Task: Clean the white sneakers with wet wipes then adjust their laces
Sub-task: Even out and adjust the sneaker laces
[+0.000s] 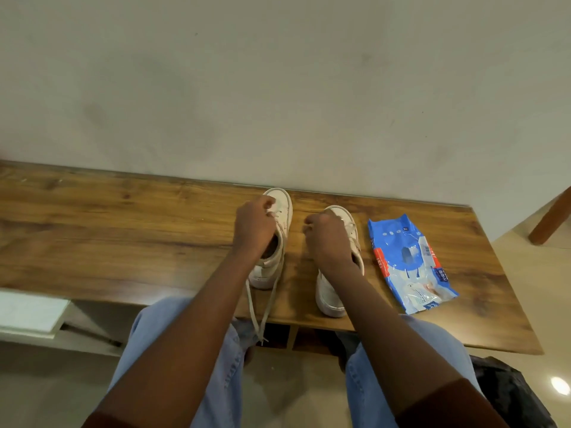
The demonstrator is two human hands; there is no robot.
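Two white sneakers stand side by side on the wooden table (123,230), toes toward the wall. My left hand (254,223) hovers over the left sneaker (279,211) with fingers curled, pinching its lace near the upper eyelets. That shoe's loose lace ends (262,307) trail off the table's front edge. My right hand (326,234) lies over the right sneaker (330,295) with fingers curled at its lacing; what it pinches is hidden. A blue wet wipes pack (408,261) lies flat to the right of the shoes.
The table backs against a plain wall. A wooden leg (550,217) shows at the far right. A white shelf edge (31,313) sits lower left. My knees in blue jeans are under the front edge, and a dark bag (506,390) lies on the floor at right.
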